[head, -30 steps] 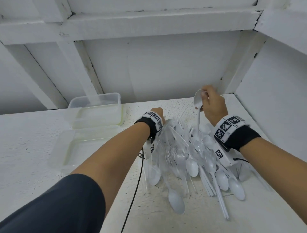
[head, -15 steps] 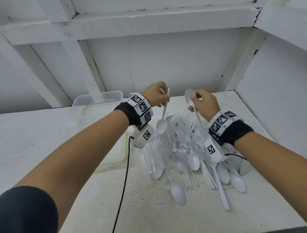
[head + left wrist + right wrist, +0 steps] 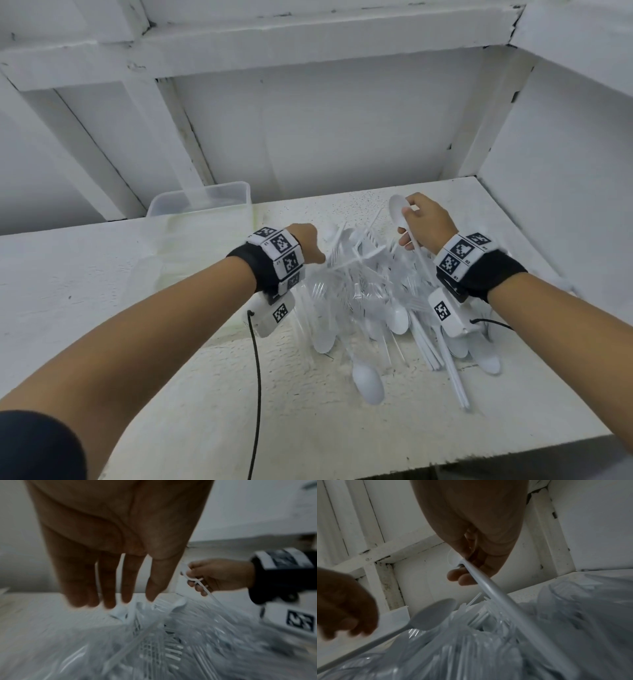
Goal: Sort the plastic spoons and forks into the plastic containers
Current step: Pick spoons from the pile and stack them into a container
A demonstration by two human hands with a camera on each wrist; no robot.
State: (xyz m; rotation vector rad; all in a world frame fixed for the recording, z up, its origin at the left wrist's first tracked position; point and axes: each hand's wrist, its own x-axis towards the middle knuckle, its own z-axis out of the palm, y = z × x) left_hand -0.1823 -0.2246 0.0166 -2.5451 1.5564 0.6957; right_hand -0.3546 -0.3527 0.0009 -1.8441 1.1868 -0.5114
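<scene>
R. hand (image 3: 426, 222) pinches white spoon (image 3: 399, 210) above cutlery pile (image 3: 376, 301) at table (image 3: 102, 274) centre; L. hand (image 3: 109, 555), fingers straight, holds nothing, over pile. Clear container (image 3: 202, 200) far left.

A white table (image 3: 85, 274) with a rough, speckled top carries everything here. Behind it rises a white wall (image 3: 325, 137) braced by painted beams (image 3: 308, 44), their joints cracked and flaking. A white panel (image 3: 565, 171) closes off the right side. A black cable (image 3: 256, 377) trails down across the tabletop.
</scene>
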